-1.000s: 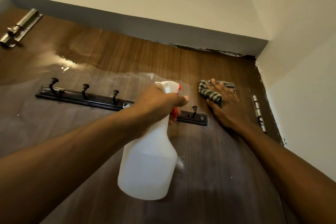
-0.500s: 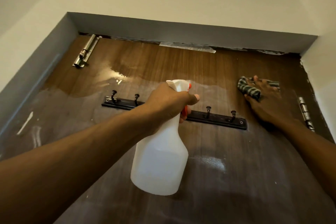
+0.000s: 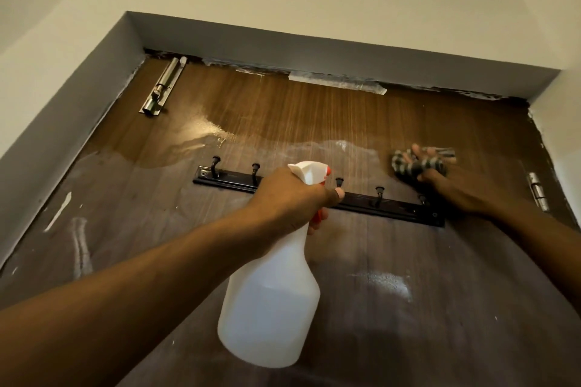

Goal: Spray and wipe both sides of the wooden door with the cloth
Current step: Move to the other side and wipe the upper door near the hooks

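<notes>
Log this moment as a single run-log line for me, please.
left hand: grips spray bottle | right hand: presses cloth on door above hook rail

**Inspector:** How is the wooden door (image 3: 314, 110) presenting?

**Assessor:** It is showing a brown vertical grain. A glossy wet band is running across its upper part, and a dull, hazy film is covering the surface below that.

**Inspector:** And the cloth (image 3: 415, 165)?

**Assessor:** It is dark with pale stripes and is lying bunched and blurred against the door's upper right area. The right hand (image 3: 452, 185) is pressing it there.

**Inspector:** The spray bottle (image 3: 270, 308)?

**Assessor:** It is translucent white with a white head and a red trigger. It is hanging roughly upright before the door's middle, nozzle facing the wood, and the left hand (image 3: 292, 198) is gripping its neck.
</notes>
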Motion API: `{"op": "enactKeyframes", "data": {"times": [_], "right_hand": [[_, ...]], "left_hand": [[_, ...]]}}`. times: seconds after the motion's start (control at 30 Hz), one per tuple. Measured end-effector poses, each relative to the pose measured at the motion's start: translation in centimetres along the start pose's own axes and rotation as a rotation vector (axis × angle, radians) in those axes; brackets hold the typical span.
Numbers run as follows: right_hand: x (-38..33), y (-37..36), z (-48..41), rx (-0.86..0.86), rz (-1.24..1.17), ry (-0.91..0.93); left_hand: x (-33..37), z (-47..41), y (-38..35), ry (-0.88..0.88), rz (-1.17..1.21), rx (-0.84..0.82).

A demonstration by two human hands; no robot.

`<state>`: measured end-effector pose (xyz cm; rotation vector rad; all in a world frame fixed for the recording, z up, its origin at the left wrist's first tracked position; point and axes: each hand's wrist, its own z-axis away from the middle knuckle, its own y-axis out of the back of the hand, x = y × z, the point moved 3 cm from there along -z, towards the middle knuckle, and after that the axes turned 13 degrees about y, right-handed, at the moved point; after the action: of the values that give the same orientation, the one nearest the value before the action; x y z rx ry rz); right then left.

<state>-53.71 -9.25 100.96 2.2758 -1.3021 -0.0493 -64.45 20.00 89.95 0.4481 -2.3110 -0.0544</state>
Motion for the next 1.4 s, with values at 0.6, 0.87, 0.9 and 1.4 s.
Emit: {"op": "enactKeyframes", "data": {"times": [0.6,0.87,0.9,1.4], "right_hand": [[-11.3,-2.9,-4.0,-0.036,0.103,0.057],[-18.7,-5.7,-8.1,-0.078,-0.1,0.204],[-18.9,-5.5,-7.0,-0.09,-0.112,0.226],[-26.5,-8.3,-13.6,-0.035,-0.04,0.343]], "left_hand": [[-1.4,0.9,6.1,-0.002,0.016,0.046],[-2.3,0.3,8.2,-0.001,0.017,0.067],[-2.5,0.4,8.5,0.01,0.011,0.07],[-4.9,0.7,13.9,0.014,0.022,0.134]]}}
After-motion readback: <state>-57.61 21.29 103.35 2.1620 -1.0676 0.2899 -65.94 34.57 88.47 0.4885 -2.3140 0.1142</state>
